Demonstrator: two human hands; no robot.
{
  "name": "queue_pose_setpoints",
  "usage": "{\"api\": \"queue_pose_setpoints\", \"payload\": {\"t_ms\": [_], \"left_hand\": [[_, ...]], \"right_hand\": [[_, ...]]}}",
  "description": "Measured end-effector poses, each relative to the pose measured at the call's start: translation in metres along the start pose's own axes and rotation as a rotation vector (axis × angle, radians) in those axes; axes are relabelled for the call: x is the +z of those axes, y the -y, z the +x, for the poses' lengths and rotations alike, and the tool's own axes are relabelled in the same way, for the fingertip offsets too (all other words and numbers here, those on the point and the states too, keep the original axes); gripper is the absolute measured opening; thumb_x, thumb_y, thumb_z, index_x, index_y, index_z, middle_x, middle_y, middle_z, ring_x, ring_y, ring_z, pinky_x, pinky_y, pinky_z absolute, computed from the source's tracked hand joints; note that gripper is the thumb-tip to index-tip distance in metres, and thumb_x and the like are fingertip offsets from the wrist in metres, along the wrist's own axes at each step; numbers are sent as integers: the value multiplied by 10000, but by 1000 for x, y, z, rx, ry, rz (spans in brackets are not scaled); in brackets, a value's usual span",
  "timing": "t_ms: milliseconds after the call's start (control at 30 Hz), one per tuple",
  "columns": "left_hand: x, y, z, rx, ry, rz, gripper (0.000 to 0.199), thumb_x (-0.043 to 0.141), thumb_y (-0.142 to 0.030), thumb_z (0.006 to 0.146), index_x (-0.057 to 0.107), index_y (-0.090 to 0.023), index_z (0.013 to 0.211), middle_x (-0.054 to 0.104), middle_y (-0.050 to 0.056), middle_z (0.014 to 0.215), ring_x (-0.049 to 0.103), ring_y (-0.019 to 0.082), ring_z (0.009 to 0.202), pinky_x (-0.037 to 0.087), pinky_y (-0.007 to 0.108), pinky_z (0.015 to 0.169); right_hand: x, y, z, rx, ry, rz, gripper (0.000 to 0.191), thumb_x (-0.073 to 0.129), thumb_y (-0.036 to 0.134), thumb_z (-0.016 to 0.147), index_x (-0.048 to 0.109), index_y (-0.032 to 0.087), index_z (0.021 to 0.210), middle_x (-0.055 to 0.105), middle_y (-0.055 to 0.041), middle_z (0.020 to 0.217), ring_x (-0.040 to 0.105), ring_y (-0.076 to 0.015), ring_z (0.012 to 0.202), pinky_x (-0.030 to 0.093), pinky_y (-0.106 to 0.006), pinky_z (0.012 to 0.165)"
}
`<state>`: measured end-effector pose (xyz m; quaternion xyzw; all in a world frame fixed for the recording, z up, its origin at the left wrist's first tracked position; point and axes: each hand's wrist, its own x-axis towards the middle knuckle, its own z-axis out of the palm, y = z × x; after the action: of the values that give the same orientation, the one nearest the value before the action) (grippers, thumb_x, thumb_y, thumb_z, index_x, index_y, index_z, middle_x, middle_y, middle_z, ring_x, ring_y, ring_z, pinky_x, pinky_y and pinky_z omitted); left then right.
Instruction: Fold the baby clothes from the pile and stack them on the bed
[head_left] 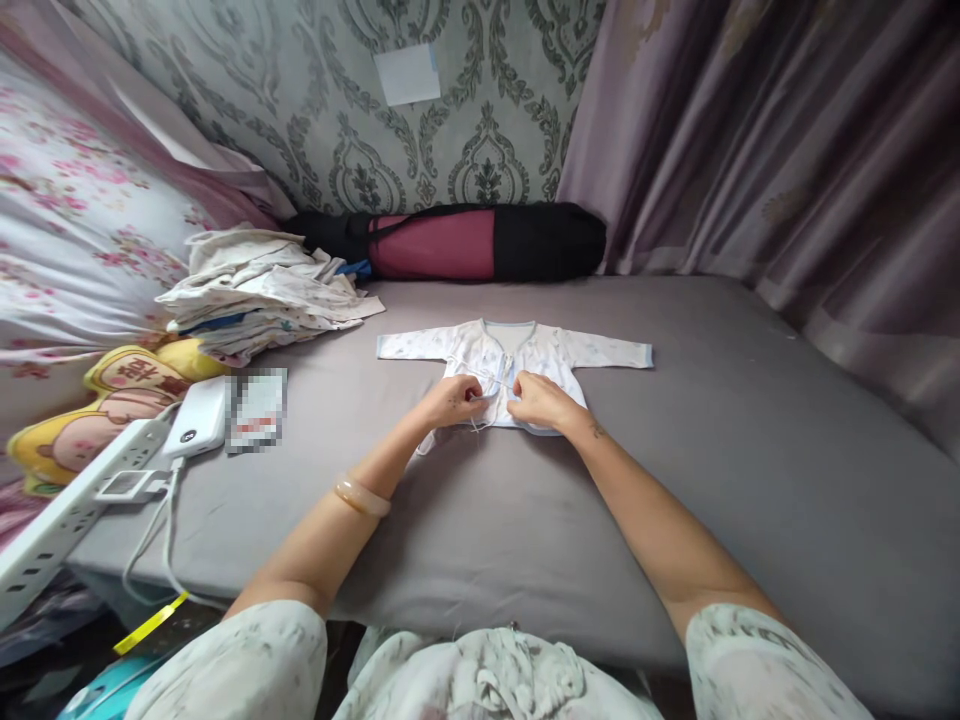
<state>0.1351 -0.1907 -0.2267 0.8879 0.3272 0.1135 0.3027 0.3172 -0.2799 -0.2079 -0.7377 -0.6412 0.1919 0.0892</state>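
Note:
A small white baby shirt [510, 345] with pale blue trim and a faint print lies face up on the grey sheet. Both its sleeves are spread out to the sides, and thin white tie strings show at its front. My left hand [457, 400] is closed, with the fingers pinching the shirt's front near the middle. Opposite it, my right hand [541, 402] pinches the other side of the front opening. Whether a tie string is also between the fingers, I cannot tell. A bangle circles my left forearm.
Folded clothes [262, 290] are piled at the back left. Behind the shirt lies a long black and maroon bag [435, 245] against the wall. A white power bank [196, 418], a blurred-out packet [256, 410], a power strip [82, 500] and a yellow plush toy [82, 430] are at left.

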Motion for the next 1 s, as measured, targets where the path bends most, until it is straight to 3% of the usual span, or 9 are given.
{"api": "queue_pose_setpoints", "payload": {"t_ms": [133, 300, 467, 533, 633, 700, 800, 1000], "left_hand": [[-1, -6, 0, -74, -80, -5, 203, 528, -309, 770, 602, -151, 666, 491, -38, 575, 435, 104, 589, 316, 228, 573], [-6, -12, 1, -164, -188, 22, 191, 526, -284, 784, 636, -156, 696, 579, 3, 629, 501, 133, 627, 345, 243, 586], [-11, -23, 2, -185, -297, 32, 204, 563, -330, 804, 689, -172, 774, 674, 49, 736, 572, 169, 687, 394, 264, 627], [-12, -30, 2, -182, -314, 14, 218, 568, -345, 816, 698, -171, 795, 678, 50, 731, 576, 169, 680, 392, 263, 618], [-10, -39, 2, -163, -285, -19, 213, 565, -329, 830, 696, -163, 800, 681, 49, 725, 587, 169, 683, 399, 262, 618], [-5, -43, 3, -139, -255, -23, 198, 557, -305, 837, 690, -162, 804, 690, 52, 749, 599, 172, 697, 416, 265, 637], [6, -46, 4, -105, -211, 1, 189, 535, -284, 852, 684, -173, 815, 694, 51, 764, 607, 176, 703, 434, 274, 655], [34, -50, 6, -14, -154, 156, 209, 451, -238, 896, 655, -192, 888, 685, 78, 849, 619, 205, 790, 457, 298, 691]], "right_hand": [[-4, 14, -8, 68, 0, -82, 271, 526, 230, 819, 613, 154, 1064, 667, -176, 1105, 638, -286, 992, 446, -311, 753], [-6, 27, -18, 81, 39, -119, 393, 534, 176, 802, 589, 118, 1186, 621, -221, 1193, 637, -320, 1032, 482, -342, 787], [-2, 18, -10, 113, -40, -68, 327, 555, 113, 757, 649, 141, 1069, 692, -181, 1044, 666, -285, 950, 465, -293, 706], [-5, 6, -3, 111, -15, 92, 171, 589, 141, 737, 673, 158, 885, 702, -115, 797, 673, -241, 776, 442, -266, 628], [-14, -12, 7, 151, 8, 487, 61, 583, 169, 729, 619, 178, 680, 521, 12, 473, 541, -143, 483, 375, -230, 494], [-22, -19, 10, 204, -11, 792, 74, 553, 137, 711, 595, 180, 668, 457, 52, 451, 452, -99, 427, 338, -206, 448], [-31, -20, 11, 269, -7, 1147, 116, 532, 85, 657, 586, 177, 701, 484, 60, 515, 433, -74, 440, 339, -184, 436], [-31, -6, 10, 298, 6, 1288, 221, 552, 68, 616, 607, 166, 806, 497, 64, 542, 427, -63, 433, 352, -170, 417]]}}
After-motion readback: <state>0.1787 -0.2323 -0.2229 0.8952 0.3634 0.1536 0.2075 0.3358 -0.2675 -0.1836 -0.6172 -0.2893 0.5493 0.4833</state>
